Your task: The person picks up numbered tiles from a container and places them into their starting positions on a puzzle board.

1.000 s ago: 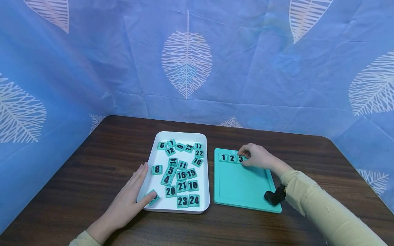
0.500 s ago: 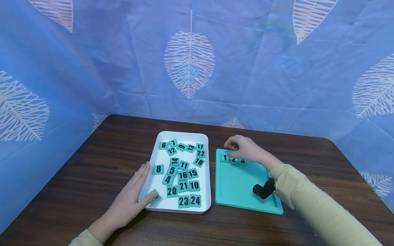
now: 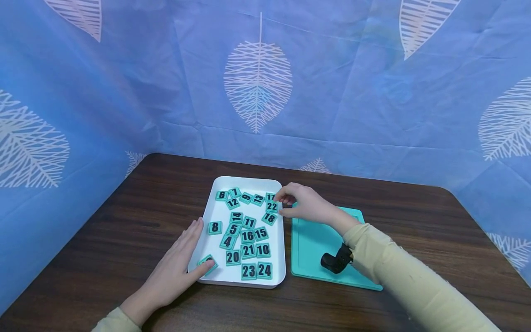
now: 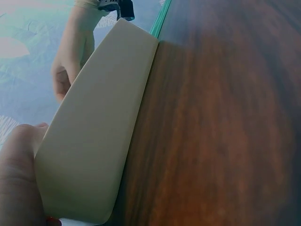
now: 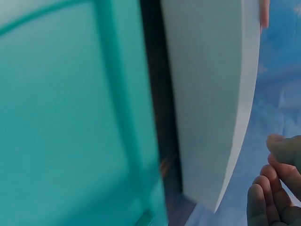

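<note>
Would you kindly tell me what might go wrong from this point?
The right hand hovers at the white tray's right edge, close to tile 22, so it might nudge that tile. The left hand hides much of one tile, whose number could be misread. Tiles 4 and 5 lie so close that lifting one may shift the other.

Soft light, faint shadows, blurry wrist views
</note>
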Available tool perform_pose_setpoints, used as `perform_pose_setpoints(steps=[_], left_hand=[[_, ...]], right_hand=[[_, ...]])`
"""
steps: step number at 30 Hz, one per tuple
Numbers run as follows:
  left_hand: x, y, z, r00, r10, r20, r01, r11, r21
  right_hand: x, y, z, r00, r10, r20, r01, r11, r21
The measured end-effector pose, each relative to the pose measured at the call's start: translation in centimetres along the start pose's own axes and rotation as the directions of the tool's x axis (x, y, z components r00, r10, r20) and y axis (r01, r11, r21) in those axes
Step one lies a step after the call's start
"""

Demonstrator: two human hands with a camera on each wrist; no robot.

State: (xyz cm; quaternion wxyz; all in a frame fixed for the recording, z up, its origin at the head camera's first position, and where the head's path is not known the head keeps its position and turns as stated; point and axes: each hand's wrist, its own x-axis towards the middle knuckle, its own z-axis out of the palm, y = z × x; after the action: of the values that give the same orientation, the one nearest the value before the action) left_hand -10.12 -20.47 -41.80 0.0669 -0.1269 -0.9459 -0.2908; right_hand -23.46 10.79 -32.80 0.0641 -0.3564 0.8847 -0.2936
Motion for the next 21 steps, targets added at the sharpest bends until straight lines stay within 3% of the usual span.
perform_pose_setpoints(steps=[14, 21], left_hand=[[0.1, 0.1, 0.1, 1.000, -0.022, 0.010, 0.022, 1.000, 0.004], [0.0, -0.1, 0.1, 1.000, -0.002, 0.001, 0.002, 1.000, -0.010]], right_hand=[[2.9, -4.2, 3.7, 0.991, -0.096, 0.095, 0.086, 0.991, 0.105], [3.7, -5.4, 5.9, 0.982, -0.135, 0.130, 0.121, 0.986, 0.111]])
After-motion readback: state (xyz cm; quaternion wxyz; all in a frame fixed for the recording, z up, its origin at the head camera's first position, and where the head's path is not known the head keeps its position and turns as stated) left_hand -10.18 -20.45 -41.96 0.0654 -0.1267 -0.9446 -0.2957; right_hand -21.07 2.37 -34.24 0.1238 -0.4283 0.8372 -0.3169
